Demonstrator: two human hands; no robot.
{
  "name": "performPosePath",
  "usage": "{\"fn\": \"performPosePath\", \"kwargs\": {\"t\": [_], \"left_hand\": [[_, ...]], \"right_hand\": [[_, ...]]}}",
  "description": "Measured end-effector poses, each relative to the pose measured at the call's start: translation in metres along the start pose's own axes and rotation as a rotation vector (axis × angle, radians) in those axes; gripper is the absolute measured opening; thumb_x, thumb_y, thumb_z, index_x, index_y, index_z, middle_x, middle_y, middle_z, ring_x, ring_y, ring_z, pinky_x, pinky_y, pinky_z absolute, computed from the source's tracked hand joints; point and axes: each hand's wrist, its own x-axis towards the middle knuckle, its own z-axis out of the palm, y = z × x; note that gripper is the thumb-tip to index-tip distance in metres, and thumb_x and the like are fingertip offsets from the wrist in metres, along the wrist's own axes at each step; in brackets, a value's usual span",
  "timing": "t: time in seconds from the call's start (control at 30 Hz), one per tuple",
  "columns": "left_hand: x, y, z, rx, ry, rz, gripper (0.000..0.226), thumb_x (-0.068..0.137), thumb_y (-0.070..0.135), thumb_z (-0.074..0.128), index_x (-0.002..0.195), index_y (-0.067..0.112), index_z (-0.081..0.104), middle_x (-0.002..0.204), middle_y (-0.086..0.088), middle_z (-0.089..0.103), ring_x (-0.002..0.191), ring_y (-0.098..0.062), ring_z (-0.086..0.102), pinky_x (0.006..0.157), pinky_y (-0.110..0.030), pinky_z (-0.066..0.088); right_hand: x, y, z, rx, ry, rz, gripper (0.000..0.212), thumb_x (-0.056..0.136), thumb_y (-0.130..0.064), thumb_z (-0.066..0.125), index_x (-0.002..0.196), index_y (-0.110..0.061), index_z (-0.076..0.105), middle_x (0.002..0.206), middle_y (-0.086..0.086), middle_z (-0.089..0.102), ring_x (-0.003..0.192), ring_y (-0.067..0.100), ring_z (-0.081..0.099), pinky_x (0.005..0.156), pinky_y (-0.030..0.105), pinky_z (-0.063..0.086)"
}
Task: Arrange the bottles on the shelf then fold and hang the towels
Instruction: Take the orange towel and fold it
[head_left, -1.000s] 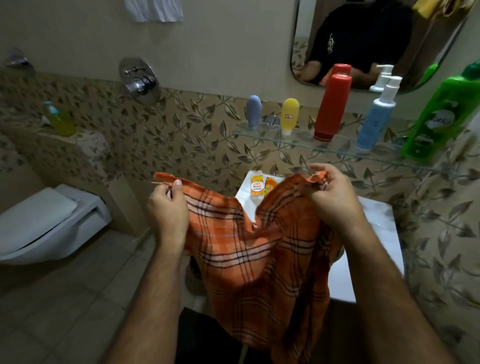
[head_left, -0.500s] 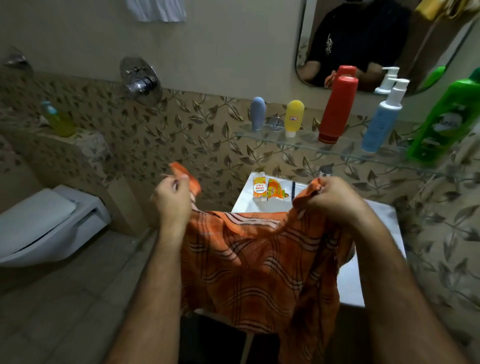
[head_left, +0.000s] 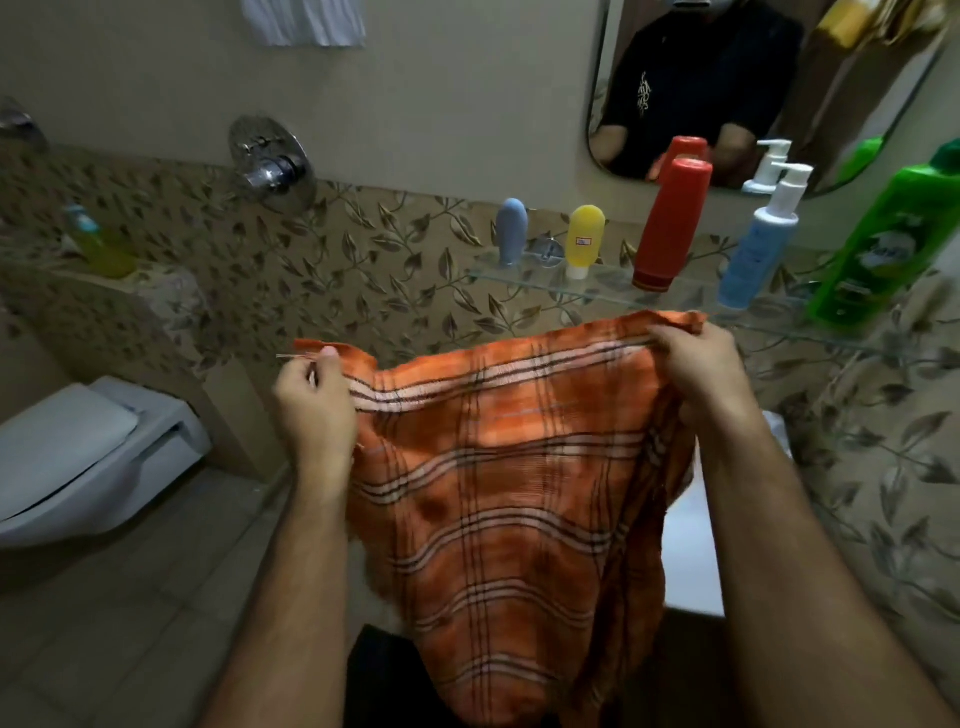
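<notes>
Raised and pulled taut since a moment ago: orange plaid towel, now covering the sink packets. Left hand pinches its left top corner, right hand grips the right; towel's lower end cut off below the glass shelf.

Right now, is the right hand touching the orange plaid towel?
Touching. The head view shows the right hand gripping the orange plaid towel at its top right corner, with cloth bunched under the curled fingers.
</notes>
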Motion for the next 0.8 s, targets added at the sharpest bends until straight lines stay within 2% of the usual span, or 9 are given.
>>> {"fn": "performPosePath", "kwargs": {"t": [0.07, 0.17, 0.27, 0.33, 0.5, 0.57, 0.63, 0.7, 0.8], "left_hand": [[-0.011, 0.007, 0.005, -0.011, -0.045, 0.048, 0.038, 0.093, 0.031, 0.057, 0.066, 0.005, 0.05, 0.059, -0.006, 0.049, 0.06, -0.026, 0.046, 0.059, -0.035, 0.037], [-0.032, 0.017, 0.014, -0.059, -0.171, 0.123, 0.043, 0.095, 0.022, 0.061, 0.063, -0.003, 0.048, 0.055, 0.002, 0.039, 0.051, -0.008, 0.033, 0.05, -0.026, 0.03], [-0.048, 0.023, 0.018, -0.13, -0.264, 0.141, 0.042, 0.093, 0.017, 0.063, 0.057, 0.011, 0.044, 0.052, 0.01, 0.037, 0.046, -0.002, 0.033, 0.047, -0.018, 0.029], [-0.057, 0.022, 0.021, -0.164, -0.291, 0.118, 0.039, 0.092, 0.019, 0.066, 0.059, 0.005, 0.05, 0.052, 0.008, 0.043, 0.048, -0.001, 0.036, 0.049, -0.021, 0.033], [-0.079, 0.037, 0.019, -0.299, -0.626, -0.046, 0.005, 0.09, 0.011, 0.068, 0.085, 0.01, 0.069, 0.063, 0.0, 0.068, 0.059, -0.01, 0.062, 0.06, -0.024, 0.05], [-0.085, 0.044, 0.016, -0.364, -0.826, -0.096, 0.027, 0.09, 0.004, 0.065, 0.112, 0.019, 0.064, 0.069, 0.0, 0.071, 0.069, -0.015, 0.067, 0.07, -0.03, 0.057], [-0.087, 0.046, 0.015, -0.373, -0.983, -0.101, 0.036, 0.092, 0.0, 0.061, 0.12, 0.023, 0.061, 0.084, 0.0, 0.075, 0.085, -0.018, 0.071, 0.083, -0.032, 0.057], [-0.088, 0.046, 0.015, -0.322, -1.039, -0.054, 0.023, 0.094, 0.004, 0.06, 0.113, 0.014, 0.069, 0.098, -0.011, 0.075, 0.096, -0.028, 0.071, 0.089, -0.04, 0.056], [-0.089, 0.047, 0.014, -0.256, -0.873, -0.042, 0.016, 0.093, 0.007, 0.062, 0.089, 0.017, 0.073, 0.075, -0.001, 0.074, 0.07, -0.015, 0.07, 0.075, -0.038, 0.055]], "right_hand": [[-0.009, -0.001, 0.007, -0.051, -0.142, -0.053, 0.011, 0.088, -0.018, 0.069, 0.077, -0.021, 0.069, 0.076, 0.0, 0.072, 0.063, 0.005, 0.066, 0.059, 0.015, 0.052], [-0.018, 0.002, 0.018, -0.09, -0.311, -0.093, 0.018, 0.089, -0.025, 0.071, 0.092, -0.007, 0.073, 0.088, 0.017, 0.075, 0.078, 0.024, 0.072, 0.075, 0.033, 0.057], [-0.027, 0.002, 0.027, -0.105, -0.388, -0.122, 0.013, 0.089, -0.023, 0.071, 0.087, -0.01, 0.074, 0.082, 0.01, 0.076, 0.08, 0.025, 0.074, 0.078, 0.038, 0.058], [-0.032, 0.003, 0.031, -0.095, -0.417, -0.124, 0.012, 0.091, -0.02, 0.069, 0.083, -0.013, 0.074, 0.08, 0.009, 0.076, 0.077, 0.023, 0.073, 0.078, 0.039, 0.058], [-0.044, 0.004, 0.036, -0.088, -0.611, -0.12, 0.016, 0.094, -0.016, 0.064, 0.094, -0.001, 0.07, 0.091, 0.021, 0.073, 0.085, 0.03, 0.069, 0.089, 0.052, 0.054], [-0.047, 0.004, 0.036, -0.104, -0.683, -0.151, 0.02, 0.096, -0.015, 0.061, 0.1, 0.003, 0.068, 0.101, 0.029, 0.068, 0.087, 0.03, 0.067, 0.09, 0.052, 0.053], [-0.047, 0.006, 0.035, -0.128, -0.721, -0.165, 0.021, 0.098, -0.015, 0.058, 0.104, 0.003, 0.067, 0.103, 0.03, 0.067, 0.087, 0.026, 0.065, 0.087, 0.046, 0.053], [-0.048, 0.008, 0.036, -0.137, -0.751, -0.163, 0.02, 0.099, -0.015, 0.056, 0.1, 0.003, 0.065, 0.095, 0.023, 0.067, 0.085, 0.023, 0.064, 0.082, 0.04, 0.051], [-0.048, 0.012, 0.039, -0.154, -0.637, -0.203, 0.011, 0.092, -0.014, 0.059, 0.082, -0.013, 0.061, 0.075, 0.004, 0.059, 0.073, 0.017, 0.056, 0.071, 0.035, 0.044]]}}
